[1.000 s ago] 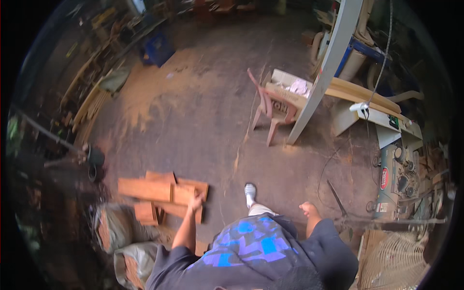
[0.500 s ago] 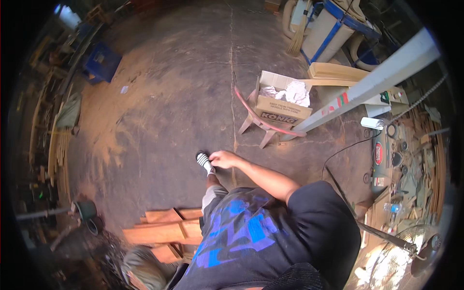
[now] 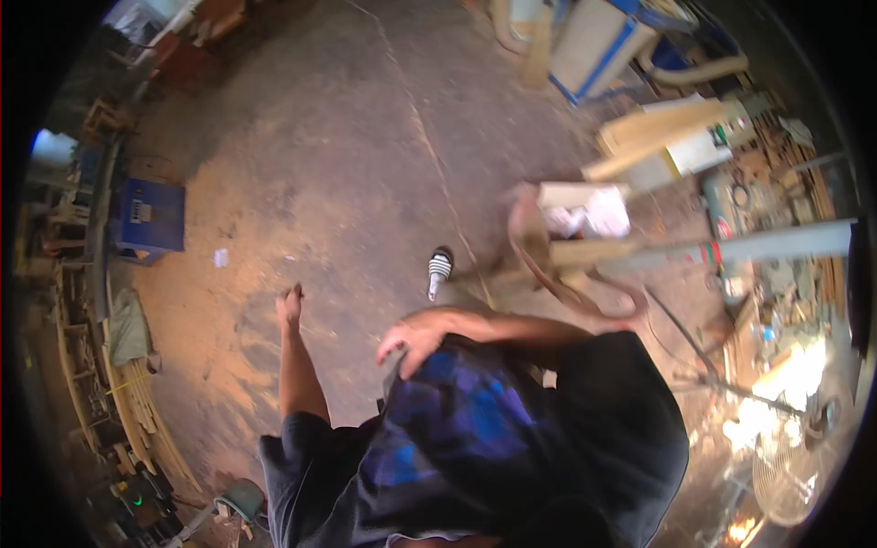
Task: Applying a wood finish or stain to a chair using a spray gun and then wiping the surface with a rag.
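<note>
My left hand (image 3: 290, 306) is stretched forward over the dusty floor, its fingers curled in, and nothing shows in it. Across the front of my dark shirt (image 3: 457, 402) with blue-purple patches lies my right forearm. My right hand (image 3: 416, 341) hovers by the shirt's upper edge with fingers loosely apart, holding nothing that I can see. Motion softens its outline. Past the hands, one foot in a black slide sandal (image 3: 439, 262) with white stripes stands on the floor.
To the right, a cardboard box (image 3: 585, 194) with crumpled paper stands by a curved reddish frame (image 3: 534, 237) and a long grey post (image 3: 776, 245). A blue crate (image 3: 151, 216) stands at left. Wood strips (image 3: 146, 411) line the left side; a fan (image 3: 787, 475) is lower right.
My left arm has come into view, reaching forward. My right hand has drawn back from near the foot to my shirt. The view has turned, shifting the box and post rightward.
</note>
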Available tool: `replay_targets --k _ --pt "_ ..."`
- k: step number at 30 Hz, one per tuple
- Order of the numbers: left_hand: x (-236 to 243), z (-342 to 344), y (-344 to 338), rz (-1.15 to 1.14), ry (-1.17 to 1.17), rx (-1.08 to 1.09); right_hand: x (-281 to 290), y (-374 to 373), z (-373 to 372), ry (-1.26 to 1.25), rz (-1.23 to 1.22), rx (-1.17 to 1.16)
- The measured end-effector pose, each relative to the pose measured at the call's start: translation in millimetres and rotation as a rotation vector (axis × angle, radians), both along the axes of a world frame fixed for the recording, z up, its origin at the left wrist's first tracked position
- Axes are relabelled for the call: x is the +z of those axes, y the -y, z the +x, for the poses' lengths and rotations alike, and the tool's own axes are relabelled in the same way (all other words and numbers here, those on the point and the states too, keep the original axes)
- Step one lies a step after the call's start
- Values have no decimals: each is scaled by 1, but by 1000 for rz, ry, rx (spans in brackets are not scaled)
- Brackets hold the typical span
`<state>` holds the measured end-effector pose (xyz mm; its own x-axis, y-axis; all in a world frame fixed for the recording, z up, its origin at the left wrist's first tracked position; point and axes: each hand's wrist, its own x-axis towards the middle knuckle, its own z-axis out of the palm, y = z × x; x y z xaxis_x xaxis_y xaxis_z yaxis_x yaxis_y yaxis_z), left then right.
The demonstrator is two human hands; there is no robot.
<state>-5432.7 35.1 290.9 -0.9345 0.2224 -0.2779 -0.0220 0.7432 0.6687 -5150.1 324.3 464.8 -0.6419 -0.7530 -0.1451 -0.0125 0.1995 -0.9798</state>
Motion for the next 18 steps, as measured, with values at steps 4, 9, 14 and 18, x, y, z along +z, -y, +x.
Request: replay_targets --k 4,9,14,18 --pt "38 -181 -120 548 -125 13 19 -48 -132 -7 -139 37" --pt "0 -263 -163 75 -47 -490 59 -106 -345 -47 -151 129" --pt "-37 -298 -94 -277 234 -532 104 -164 -582 -49 -238 298" --pt "-72 -301 -17 52 459 704 155 -204 -743 20 -171 172"
